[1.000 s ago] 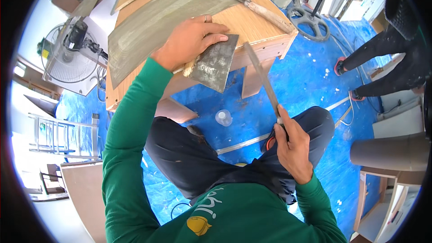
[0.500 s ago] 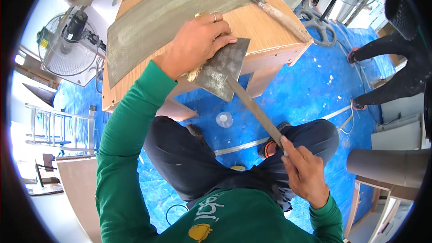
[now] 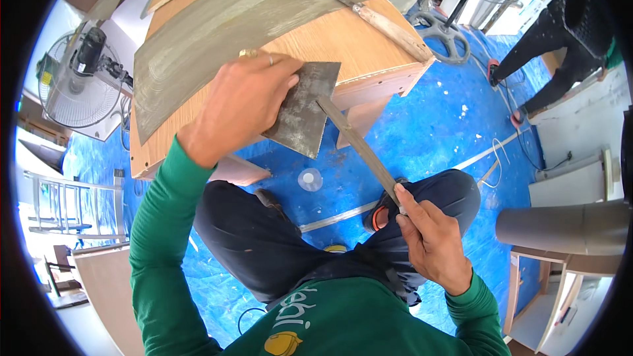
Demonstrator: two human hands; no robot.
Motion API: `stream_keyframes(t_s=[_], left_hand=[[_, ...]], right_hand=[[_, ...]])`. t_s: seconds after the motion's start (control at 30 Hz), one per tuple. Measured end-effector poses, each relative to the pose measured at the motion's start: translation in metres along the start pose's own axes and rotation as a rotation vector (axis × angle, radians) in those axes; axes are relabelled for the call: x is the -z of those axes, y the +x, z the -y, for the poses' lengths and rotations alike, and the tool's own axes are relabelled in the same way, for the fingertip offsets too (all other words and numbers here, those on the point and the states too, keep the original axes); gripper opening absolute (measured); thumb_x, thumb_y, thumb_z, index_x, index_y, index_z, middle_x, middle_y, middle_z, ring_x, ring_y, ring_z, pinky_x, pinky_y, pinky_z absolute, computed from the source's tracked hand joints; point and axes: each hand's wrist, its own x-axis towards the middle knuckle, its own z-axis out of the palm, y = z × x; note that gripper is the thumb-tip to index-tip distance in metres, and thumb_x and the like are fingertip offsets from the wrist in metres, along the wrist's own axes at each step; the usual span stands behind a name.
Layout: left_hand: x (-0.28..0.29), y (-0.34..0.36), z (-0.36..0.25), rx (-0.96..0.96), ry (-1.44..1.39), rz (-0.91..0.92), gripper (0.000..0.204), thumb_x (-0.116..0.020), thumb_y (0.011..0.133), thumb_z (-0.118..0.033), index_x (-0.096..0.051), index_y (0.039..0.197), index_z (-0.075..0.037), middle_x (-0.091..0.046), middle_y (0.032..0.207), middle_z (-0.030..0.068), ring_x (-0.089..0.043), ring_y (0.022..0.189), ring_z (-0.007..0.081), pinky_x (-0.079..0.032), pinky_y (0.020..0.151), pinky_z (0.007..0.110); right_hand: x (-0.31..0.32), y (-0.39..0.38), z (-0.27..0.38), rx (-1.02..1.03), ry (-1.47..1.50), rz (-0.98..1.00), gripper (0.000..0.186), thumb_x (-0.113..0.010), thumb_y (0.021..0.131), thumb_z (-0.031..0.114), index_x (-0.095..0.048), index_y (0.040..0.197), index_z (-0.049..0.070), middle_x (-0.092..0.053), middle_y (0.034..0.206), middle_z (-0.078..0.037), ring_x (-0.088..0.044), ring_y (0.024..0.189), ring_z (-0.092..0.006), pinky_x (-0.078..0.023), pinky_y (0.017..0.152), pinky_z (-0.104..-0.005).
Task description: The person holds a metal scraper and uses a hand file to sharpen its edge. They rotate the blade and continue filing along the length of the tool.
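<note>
Over the near edge of a wooden workpiece (image 3: pixel 330 46), my left hand (image 3: pixel 234 99) is closed on a notched spreader (image 3: pixel 304 109), a thin grey metal plate with a finely toothed lower right edge. A yellowish bit shows by its fingers; the rest of what lies under the palm is hidden. My right hand (image 3: pixel 432 237) grips the lower end of a long, narrow grey-brown bar (image 3: pixel 362 148), which looks like a file. The bar slants up to the left, and its far end overlaps the plate near the toothed edge.
A curved grey sheet (image 3: pixel 257 20) and a wooden-handled knife (image 3: pixel 389 29) lie on the wooden piece. Blue sheeting (image 3: pixel 422 125) covers the floor, with a clear round lid (image 3: pixel 309 179) between my feet. A fan (image 3: pixel 79 79) stands left; another person's legs (image 3: pixel 547 59) are at right.
The whole view has shifted slightly left. My left hand has slid toward the plate's left side and covers the yellowish part under the palm. The bar still meets the plate's toothed edge.
</note>
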Motion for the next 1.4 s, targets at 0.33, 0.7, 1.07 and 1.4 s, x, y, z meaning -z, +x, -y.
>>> stream_keyframes(t_s=[0.33, 0.7, 1.07, 1.4], left_hand=[[0.006, -0.031, 0.003, -0.169, 0.144, 0.188, 0.081, -0.080, 0.097, -0.026, -0.046, 0.164, 0.004, -0.040, 0.175, 0.0236, -0.041, 0.160, 0.0443, -0.046, 0.123, 0.050], [0.012, -0.055, 0.011, -0.192, 0.230, 0.194, 0.079, -0.070, 0.087, -0.004, -0.048, 0.162, 0.004, -0.044, 0.173, 0.0238, -0.048, 0.157, 0.0417, -0.044, 0.128, 0.050], [0.013, -0.055, 0.019, -0.205, 0.178, 0.167, 0.075, -0.065, 0.088, 0.004, -0.049, 0.161, 0.005, -0.048, 0.170, 0.0254, -0.048, 0.157, 0.0435, -0.043, 0.129, 0.050], [0.018, -0.056, 0.017, -0.233, 0.176, 0.203, 0.076, -0.072, 0.088, -0.002, -0.051, 0.161, 0.003, -0.047, 0.171, 0.0243, -0.049, 0.156, 0.0429, -0.046, 0.127, 0.050]], right_hand=[[0.002, -0.011, 0.000, -0.009, 0.040, -0.029, 0.058, -0.073, 0.102, -0.001, -0.061, 0.159, 0.004, -0.062, 0.080, -0.012, -0.060, 0.060, -0.0282, -0.052, 0.057, -0.0414], [-0.011, -0.025, 0.018, 0.037, -0.001, 0.047, 0.068, -0.080, 0.094, 0.001, -0.063, 0.159, 0.010, -0.057, 0.077, -0.008, -0.061, 0.059, -0.0249, -0.050, 0.052, -0.0422], [-0.012, -0.016, 0.027, 0.020, -0.053, 0.097, 0.060, -0.078, 0.096, 0.001, -0.066, 0.155, 0.007, -0.056, 0.076, -0.008, -0.060, 0.058, -0.0264, -0.051, 0.054, -0.0408], [-0.016, 0.003, 0.024, -0.023, 0.001, -0.078, 0.054, -0.074, 0.101, 0.000, -0.065, 0.154, 0.002, -0.056, 0.075, -0.012, -0.057, 0.057, -0.0277, -0.049, 0.054, -0.0433]])
